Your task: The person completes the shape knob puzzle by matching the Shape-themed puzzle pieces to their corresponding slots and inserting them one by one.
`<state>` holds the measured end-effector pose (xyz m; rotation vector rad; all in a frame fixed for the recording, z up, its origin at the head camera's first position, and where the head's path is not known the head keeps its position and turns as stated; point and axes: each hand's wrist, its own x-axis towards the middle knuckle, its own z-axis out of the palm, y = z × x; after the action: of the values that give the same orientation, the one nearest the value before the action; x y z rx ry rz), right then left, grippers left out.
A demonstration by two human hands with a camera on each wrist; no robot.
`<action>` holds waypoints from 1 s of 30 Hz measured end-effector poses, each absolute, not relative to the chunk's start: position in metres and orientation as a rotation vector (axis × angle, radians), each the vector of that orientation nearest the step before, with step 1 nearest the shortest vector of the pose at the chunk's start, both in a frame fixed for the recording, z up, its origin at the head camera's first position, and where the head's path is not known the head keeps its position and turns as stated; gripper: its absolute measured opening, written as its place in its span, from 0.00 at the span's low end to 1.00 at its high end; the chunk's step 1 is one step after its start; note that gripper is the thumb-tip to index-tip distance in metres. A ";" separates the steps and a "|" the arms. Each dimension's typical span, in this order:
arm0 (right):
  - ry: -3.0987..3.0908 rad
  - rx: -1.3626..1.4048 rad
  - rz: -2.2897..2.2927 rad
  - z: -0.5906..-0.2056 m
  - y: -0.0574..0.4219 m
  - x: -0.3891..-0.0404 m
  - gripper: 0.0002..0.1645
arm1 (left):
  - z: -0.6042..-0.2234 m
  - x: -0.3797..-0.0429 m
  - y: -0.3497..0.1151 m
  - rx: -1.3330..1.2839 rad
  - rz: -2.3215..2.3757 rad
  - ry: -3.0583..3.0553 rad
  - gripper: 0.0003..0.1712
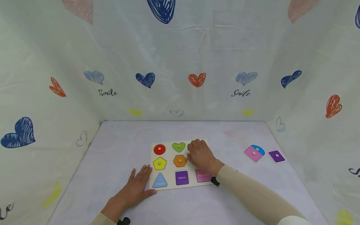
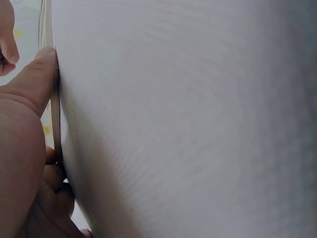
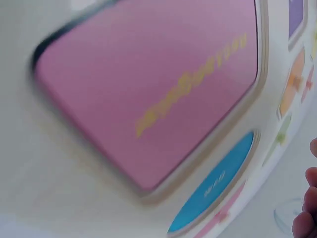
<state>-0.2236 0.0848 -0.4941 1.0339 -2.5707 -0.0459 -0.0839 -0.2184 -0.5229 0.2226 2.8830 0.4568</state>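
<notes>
A cream shape-puzzle board (image 1: 170, 175) lies on the table. My left hand (image 1: 136, 189) rests at its left side, fingers extended; its thumb (image 2: 42, 72) touches the board's near edge. Over the board's upper right is my right hand (image 1: 201, 154), fingers loosely bent, with nothing visible in them. Near those fingers, a pink knobbed piece (image 3: 221, 216) sits in the board. Knobbed red circle (image 1: 159, 149), green heart (image 1: 178, 147), yellow pentagon (image 1: 159, 163) and orange hexagon (image 1: 180, 161) pieces are seated. The blue oval (image 3: 213, 186) and pink rectangle (image 3: 148, 89) recesses show printed words.
At the right of the table, a pink rectangle piece (image 1: 252, 153) overlaps a blue oval piece (image 1: 259, 149). A purple square piece (image 1: 277, 156) lies beside them. White cloth walls (image 1: 174, 100) with printed hearts surround the white table (image 1: 121, 147).
</notes>
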 end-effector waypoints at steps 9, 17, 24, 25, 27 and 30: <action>-2.613 0.962 -0.039 -0.488 0.119 -0.230 0.17 | -0.522 -0.083 -0.218 0.223 0.446 2.896 0.60; -2.629 0.869 0.005 -0.481 0.147 -0.232 0.20 | -0.523 -0.083 -0.218 0.223 0.451 2.916 0.61; -2.658 0.767 0.023 -0.475 0.173 -0.235 0.19 | -0.525 -0.084 -0.218 0.220 0.440 2.911 0.60; -2.665 0.750 0.030 -0.475 0.177 -0.236 0.19 | -0.526 -0.084 -0.219 0.219 0.437 2.911 0.60; -2.685 0.713 0.037 -0.476 0.186 -0.239 0.18 | -0.527 -0.084 -0.219 0.221 0.433 2.913 0.61; -2.714 0.650 0.042 -0.478 0.201 -0.242 0.16 | -0.528 -0.086 -0.220 0.226 0.428 2.914 0.61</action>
<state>-0.2417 0.2008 -0.4776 0.6498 -2.7136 0.0424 -0.0856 -0.2196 -0.5276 0.2262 2.9137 0.4284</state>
